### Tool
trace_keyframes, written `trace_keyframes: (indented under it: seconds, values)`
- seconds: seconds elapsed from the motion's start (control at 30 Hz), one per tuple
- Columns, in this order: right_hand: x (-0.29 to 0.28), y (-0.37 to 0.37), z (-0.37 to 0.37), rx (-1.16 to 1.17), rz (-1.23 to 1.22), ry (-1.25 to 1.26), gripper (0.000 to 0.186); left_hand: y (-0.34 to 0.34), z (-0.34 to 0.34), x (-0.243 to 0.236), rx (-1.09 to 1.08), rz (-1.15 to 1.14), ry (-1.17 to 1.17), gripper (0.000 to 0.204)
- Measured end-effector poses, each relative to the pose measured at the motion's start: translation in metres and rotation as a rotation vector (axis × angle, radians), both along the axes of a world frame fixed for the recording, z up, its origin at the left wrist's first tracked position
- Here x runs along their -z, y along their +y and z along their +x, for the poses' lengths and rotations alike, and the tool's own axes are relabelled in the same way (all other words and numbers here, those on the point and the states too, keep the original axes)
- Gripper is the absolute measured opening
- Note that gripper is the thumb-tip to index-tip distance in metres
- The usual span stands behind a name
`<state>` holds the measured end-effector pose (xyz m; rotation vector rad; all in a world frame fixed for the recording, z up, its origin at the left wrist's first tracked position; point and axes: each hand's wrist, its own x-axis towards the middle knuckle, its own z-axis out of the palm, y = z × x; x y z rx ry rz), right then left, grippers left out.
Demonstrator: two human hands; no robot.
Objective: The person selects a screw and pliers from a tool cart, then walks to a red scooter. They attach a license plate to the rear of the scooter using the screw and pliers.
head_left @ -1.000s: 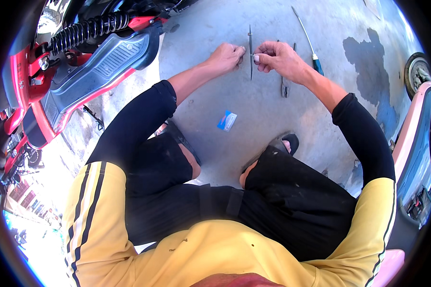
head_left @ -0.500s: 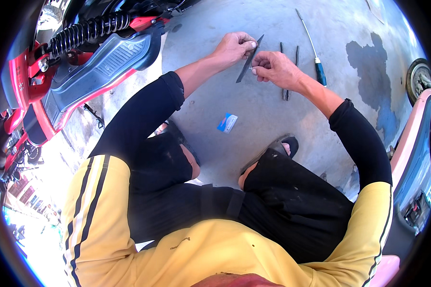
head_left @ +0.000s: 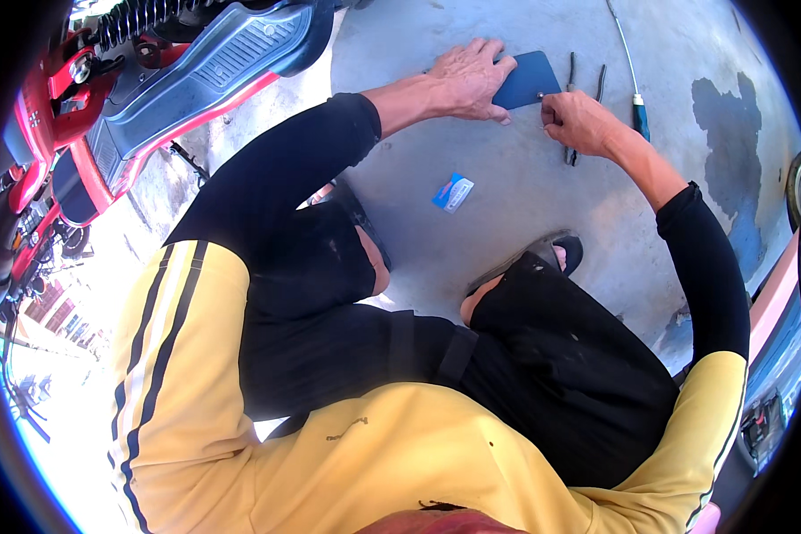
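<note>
A flat dark plate (head_left: 527,80) with rounded corners lies face up on the concrete. My left hand (head_left: 472,80) rests across its left edge, fingers spread and open. By the plate's right corner, my right hand (head_left: 580,122) is closed, thumb and fingertips pinched together. Whatever is between them is hidden. A small shiny metal piece (head_left: 540,95), perhaps a screw head, shows on the plate beside these fingers. Just beyond the right hand lie pliers with dark handles (head_left: 602,82), partly covered by it.
A screwdriver (head_left: 639,116) with a green handle lies to the right. A blue and white card or packet (head_left: 453,192) is on the floor before my feet. The red motorbike's footboard (head_left: 214,76) stands at left; a pink vehicle (head_left: 779,285) is at right. A dark stain (head_left: 730,142) marks the concrete.
The plate was held up on edge between both hands; now it lies flat. My left hand has gone from a pinch to spread fingers. The view has shifted somewhat.
</note>
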<state>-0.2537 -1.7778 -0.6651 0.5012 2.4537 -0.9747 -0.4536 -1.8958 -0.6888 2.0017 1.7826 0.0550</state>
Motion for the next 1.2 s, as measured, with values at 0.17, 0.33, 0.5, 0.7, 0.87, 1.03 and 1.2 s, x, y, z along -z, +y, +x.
trace_keyframes:
  seconds: [0.17, 0.33, 0.5, 0.7, 0.87, 1.03, 1.2]
  values:
    - [0.011, 0.008, 0.007, 0.136, 0.009, 0.008, 0.017, -0.01, 0.01, 0.008, 0.037, 0.021, 0.063, 0.071]
    - [0.007, 0.029, 0.003, 0.406, -0.132, -0.089, 0.023, -0.003, 0.004, 0.009, -0.024, 0.044, -0.036, 0.071]
    - [0.004, 0.028, 0.001, 0.758, -0.346, -0.119, 0.029, 0.001, 0.001, 0.007, -0.166, -0.007, -0.27, 0.072]
    - [0.001, 0.024, 0.0, 1.118, -0.612, 0.085, 0.023, 0.002, 0.007, 0.007, -0.365, -0.092, -0.483, 0.078]
    - [-0.003, 0.021, -0.014, 1.128, -0.574, 0.178, 0.022, -0.002, 0.012, 0.007, -0.421, -0.21, -0.734, 0.079]
    - [-0.007, 0.02, -0.028, 1.019, -0.537, 0.159, 0.022, 0.005, 0.009, 0.005, -0.459, -0.179, -0.881, 0.058]
    - [-0.009, 0.017, -0.038, 1.012, -0.56, 0.14, 0.022, 0.02, 0.008, 0.003, -0.455, -0.046, -0.899, 0.036]
